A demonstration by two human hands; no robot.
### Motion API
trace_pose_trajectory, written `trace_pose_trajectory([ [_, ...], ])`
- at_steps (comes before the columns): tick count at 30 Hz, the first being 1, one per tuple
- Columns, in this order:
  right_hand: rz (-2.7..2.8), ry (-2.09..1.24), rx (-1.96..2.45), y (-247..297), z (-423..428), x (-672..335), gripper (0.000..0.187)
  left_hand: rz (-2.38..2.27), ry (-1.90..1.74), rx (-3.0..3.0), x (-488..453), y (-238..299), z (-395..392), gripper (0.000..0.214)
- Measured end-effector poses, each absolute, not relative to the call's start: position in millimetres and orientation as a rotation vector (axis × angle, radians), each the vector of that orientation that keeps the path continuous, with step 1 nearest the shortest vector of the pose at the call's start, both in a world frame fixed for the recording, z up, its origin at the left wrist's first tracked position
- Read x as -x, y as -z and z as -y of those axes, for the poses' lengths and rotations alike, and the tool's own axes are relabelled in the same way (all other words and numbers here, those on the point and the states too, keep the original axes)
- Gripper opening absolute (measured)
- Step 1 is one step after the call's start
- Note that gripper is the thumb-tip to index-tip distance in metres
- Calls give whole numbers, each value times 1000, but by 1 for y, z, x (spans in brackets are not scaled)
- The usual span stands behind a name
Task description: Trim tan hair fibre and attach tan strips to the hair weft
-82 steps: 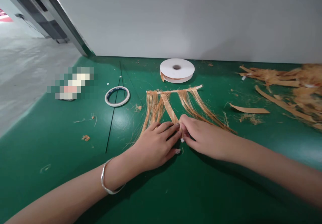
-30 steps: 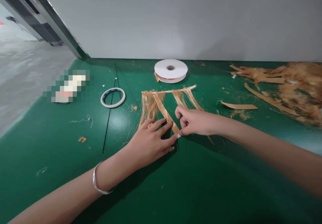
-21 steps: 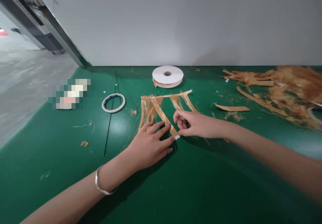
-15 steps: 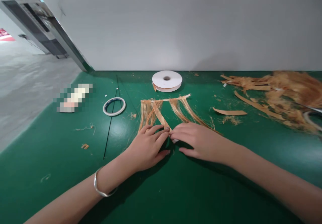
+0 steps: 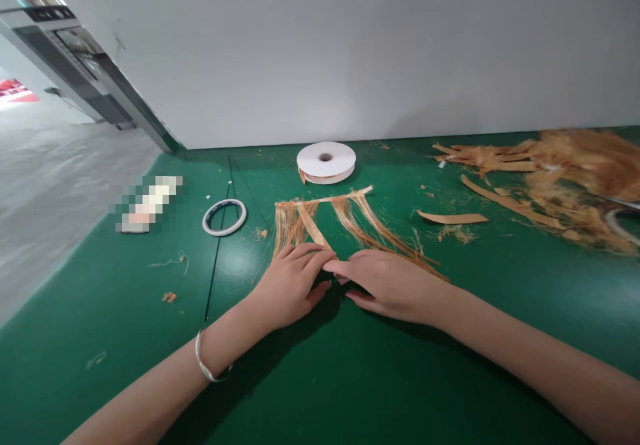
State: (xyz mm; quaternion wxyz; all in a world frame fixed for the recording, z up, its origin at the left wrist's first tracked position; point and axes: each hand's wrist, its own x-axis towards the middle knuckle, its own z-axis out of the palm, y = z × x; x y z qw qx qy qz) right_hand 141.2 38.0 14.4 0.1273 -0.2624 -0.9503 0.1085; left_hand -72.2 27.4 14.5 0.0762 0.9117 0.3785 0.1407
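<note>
An orange ribbon strip (image 5: pixel 313 226) slants down from a thin pale strip of tape (image 5: pixel 330 198) on the green table. My left hand (image 5: pixel 296 279) presses its bent fingers on the ribbon's lower end. Against those fingertips, my right hand (image 5: pixel 387 285) pinches the same end, which the fingers mostly hide. Frayed orange threads (image 5: pixel 289 221) hang from the tape's left part, partly under my left hand. Two more thread bundles (image 5: pixel 353 223) fan out from its right part, passing behind my right hand.
A white ribbon spool (image 5: pixel 326 163) lies near the wall. Left are a tape roll (image 5: pixel 225 217), a thin black rod (image 5: pixel 212 281) and a blurred-out object (image 5: pixel 153 203). Rightward lie a loose ribbon piece (image 5: pixel 454 219) and a heap of frayed orange fibres (image 5: pixel 580 165).
My right fingers have moved slightly left, onto my left fingertips, and now cover the ribbon's pale lower tip. The camera view has tilted a little.
</note>
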Motion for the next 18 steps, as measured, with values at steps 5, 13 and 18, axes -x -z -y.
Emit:
trace_pose_trajectory([
  [5, 2790, -166, 605, -7, -34, -147, 38, -1011, -476, -2726, 69, -12, -28, 29],
  [13, 2734, -344, 695, 1, -39, -148, 43, -1022, -538, -2598, 63, -6, -32, 29],
  [18, 2669, -778, 807, -10, -39, -156, 64, -978, -616, -2485, 57, -3, -36, 29],
])
